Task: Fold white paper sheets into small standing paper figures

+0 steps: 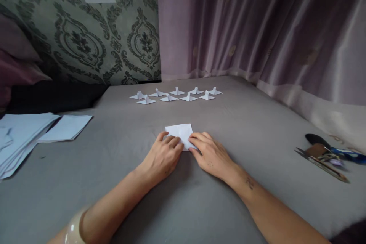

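Note:
A small folded white paper lies on the grey bedsheet in front of me. My left hand rests on its near left edge, fingers curled and pressing the paper down. My right hand lies at the paper's near right corner, with its fingertips pinching and pressing the fold. The near part of the paper is hidden under both hands. Farther back, several finished folded paper figures stand in two rows.
A stack of white paper sheets lies at the left, with a smaller sheet beside it. Scissors and a dark spoon-like tool lie at the right. A purple curtain and patterned wall bound the far side.

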The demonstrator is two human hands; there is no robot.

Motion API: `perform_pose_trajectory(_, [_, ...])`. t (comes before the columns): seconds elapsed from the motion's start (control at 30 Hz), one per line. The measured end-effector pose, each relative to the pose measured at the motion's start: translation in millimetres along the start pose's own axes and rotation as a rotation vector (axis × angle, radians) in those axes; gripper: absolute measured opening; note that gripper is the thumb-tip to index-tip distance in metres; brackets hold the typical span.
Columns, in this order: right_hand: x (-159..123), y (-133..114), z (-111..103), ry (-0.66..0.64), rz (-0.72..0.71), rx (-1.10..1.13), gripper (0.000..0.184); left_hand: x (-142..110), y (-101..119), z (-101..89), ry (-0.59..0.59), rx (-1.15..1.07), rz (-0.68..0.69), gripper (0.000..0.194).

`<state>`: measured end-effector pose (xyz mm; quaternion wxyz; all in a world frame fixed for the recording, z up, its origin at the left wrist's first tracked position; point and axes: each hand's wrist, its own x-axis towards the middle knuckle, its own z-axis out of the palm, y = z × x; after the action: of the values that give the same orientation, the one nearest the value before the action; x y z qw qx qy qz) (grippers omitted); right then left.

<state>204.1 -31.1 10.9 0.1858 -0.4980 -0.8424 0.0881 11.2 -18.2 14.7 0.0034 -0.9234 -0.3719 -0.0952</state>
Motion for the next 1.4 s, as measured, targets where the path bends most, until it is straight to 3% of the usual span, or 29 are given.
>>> perform_pose_trajectory(0.2, [-3, 0, 3, 0.013, 0.022, 0.015, 0.010, 1, 2, 4.1, -0.011, 0.066, 0.004, 0.022])
perform_pose_trajectory(0.5, [-4, -6, 5, 0.035, 0.197, 0.042, 0.018, 4, -7, 13.8, 0.104, -0.221, -0.231, 0.028])
perform_pose_trajectory(0.77, [-2, -6, 11, 0.079, 0.270, 0.038, 0.017, 10, -11, 22.9, 0.143, -0.281, -0.315, 0.013])
perform_pose_trajectory(0.9, [-2, -5, 13, 0.084, 0.279, 0.040, 0.012, 12, -12, 27.0, 0.156, -0.281, -0.371, 0.019])
perform_pose_trajectory(1.0, [-1, -4, 12, 0.087, 0.230, 0.098, 0.010, 13, -12, 26.1, 0.152, -0.321, -0.432, 0.029])
perform_pose_trajectory(1.1, [-2, -7, 10, 0.030, 0.129, 0.131, 0.025, 13, -12, 17.0, 0.111, -0.433, -0.485, 0.027])
perform_pose_trajectory(1.27, [-6, -11, 7, -0.050, 0.061, 0.013, 0.034, 11, -15, -1.6, 0.012, -0.597, -0.449, 0.015])
perform_pose_trajectory(1.4, [-9, -12, 6, -0.034, 0.019, -0.047, 0.033, 9, -21, -1.9, 0.001, -0.610, -0.415, 0.017])
